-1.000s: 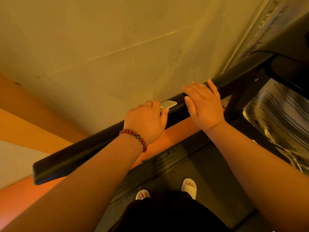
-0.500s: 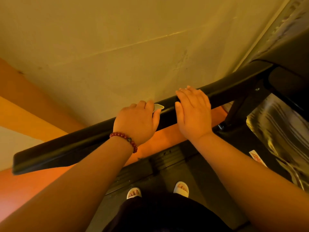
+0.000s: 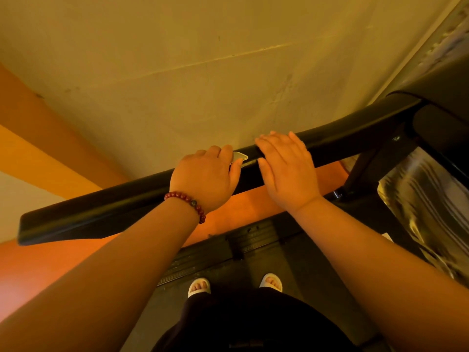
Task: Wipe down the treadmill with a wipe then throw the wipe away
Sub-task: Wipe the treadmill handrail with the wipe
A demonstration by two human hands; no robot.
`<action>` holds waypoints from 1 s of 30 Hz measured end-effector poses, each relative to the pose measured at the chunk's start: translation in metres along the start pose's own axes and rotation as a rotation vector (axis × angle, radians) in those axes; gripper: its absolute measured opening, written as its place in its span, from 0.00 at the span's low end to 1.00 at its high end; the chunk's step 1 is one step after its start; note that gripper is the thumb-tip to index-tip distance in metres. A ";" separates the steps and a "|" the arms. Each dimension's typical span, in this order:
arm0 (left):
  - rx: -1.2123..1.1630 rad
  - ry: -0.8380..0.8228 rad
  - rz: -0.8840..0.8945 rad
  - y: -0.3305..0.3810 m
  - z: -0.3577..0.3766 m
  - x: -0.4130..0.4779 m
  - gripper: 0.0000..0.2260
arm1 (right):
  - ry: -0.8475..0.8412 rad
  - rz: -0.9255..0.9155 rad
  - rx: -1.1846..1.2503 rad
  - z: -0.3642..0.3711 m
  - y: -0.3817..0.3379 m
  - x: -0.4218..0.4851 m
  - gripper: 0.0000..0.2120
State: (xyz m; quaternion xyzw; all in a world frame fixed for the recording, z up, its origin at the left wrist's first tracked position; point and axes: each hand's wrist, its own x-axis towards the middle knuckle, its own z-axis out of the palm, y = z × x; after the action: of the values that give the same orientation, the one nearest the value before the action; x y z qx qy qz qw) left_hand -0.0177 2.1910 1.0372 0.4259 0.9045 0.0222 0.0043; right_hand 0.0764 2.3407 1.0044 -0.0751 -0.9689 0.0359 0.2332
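Observation:
I stand on the treadmill, facing its black left handrail (image 3: 106, 209), which runs from lower left up to the console (image 3: 441, 87) at upper right. My left hand (image 3: 205, 176), with a red bead bracelet, grips the rail, its fingers curled over the far side. A small silvery piece (image 3: 240, 156) shows by its index finger; I cannot tell whether it is a plate on the rail or the wipe. My right hand (image 3: 286, 168) lies across the rail just to the right, fingers fairly straight, thumb on the near side. No wipe is plainly visible.
A pale wall (image 3: 203, 72) stands close behind the rail, with orange floor (image 3: 38, 270) below. The dark treadmill deck (image 3: 291, 257) holds my two feet in white slippers (image 3: 271, 282). A shiny striped panel (image 3: 426, 212) and the rail's upright post (image 3: 365, 168) are at right.
The view shifted slightly. My right hand slid a little along the rail toward my left hand. My left hand kept its hold on the rail.

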 end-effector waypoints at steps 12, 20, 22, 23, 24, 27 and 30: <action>-0.016 -0.006 -0.008 0.001 0.002 0.002 0.21 | 0.003 0.058 0.014 -0.001 0.005 -0.002 0.21; -0.039 -0.042 0.014 0.008 -0.003 0.009 0.22 | 0.044 0.275 -0.073 -0.005 0.025 -0.006 0.23; -0.050 -0.055 0.013 0.016 -0.004 0.016 0.21 | 0.051 0.135 -0.023 0.000 0.012 -0.007 0.21; -0.055 -0.046 0.017 0.021 -0.004 0.020 0.21 | 0.039 0.046 -0.005 0.000 0.011 -0.007 0.20; -0.061 -0.033 0.023 0.025 -0.003 0.023 0.21 | 0.024 -0.010 0.000 -0.003 0.015 -0.007 0.20; -0.067 -0.026 0.039 0.033 0.000 0.027 0.20 | 0.019 0.102 -0.058 -0.011 0.046 -0.002 0.21; -0.028 -0.006 0.031 0.033 0.003 0.027 0.21 | 0.067 0.288 -0.103 -0.014 0.062 -0.003 0.22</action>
State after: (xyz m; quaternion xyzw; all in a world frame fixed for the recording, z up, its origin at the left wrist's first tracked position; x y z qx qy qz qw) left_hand -0.0093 2.2329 1.0362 0.4398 0.8974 0.0334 0.0126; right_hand 0.0929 2.4018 1.0088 -0.2263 -0.9402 0.0168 0.2539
